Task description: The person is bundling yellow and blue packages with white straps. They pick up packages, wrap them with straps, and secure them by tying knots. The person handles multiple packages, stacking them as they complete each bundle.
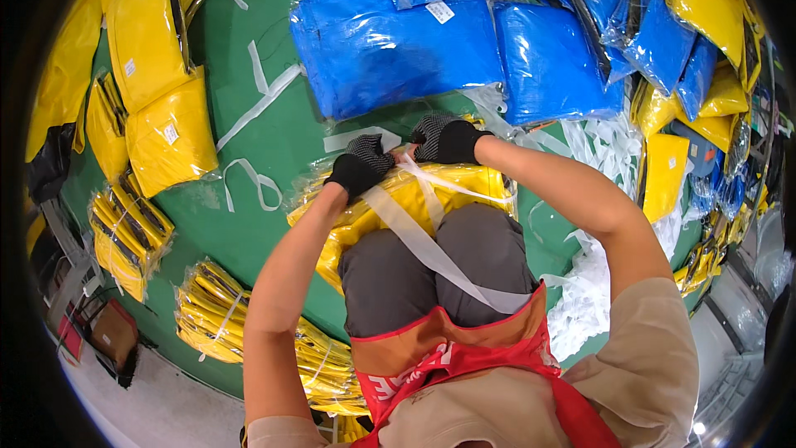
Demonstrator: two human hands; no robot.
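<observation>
A bundle of yellow folded items in clear plastic (464,178) lies in front of my knees and partly under them. My left hand (362,164), in a dark dotted glove, is closed on a white strip (423,241) over the far side of the bundle. Close beside it, my right hand (444,139) in a matching glove also has its fingers closed on the strip. One band of the strip crosses the bundle's top, and a long tail trails over my thighs to my lap. The fingertips meet where the strip crosses; the exact grip is partly hidden.
Blue plastic-wrapped packs (398,46) are piled just beyond my hands. Yellow packs (170,129) lie at left, with tied yellow bundles (211,311) nearer me. A heap of white strips (593,282) lies at right. Loose strips (261,108) are scattered on the green floor (240,232).
</observation>
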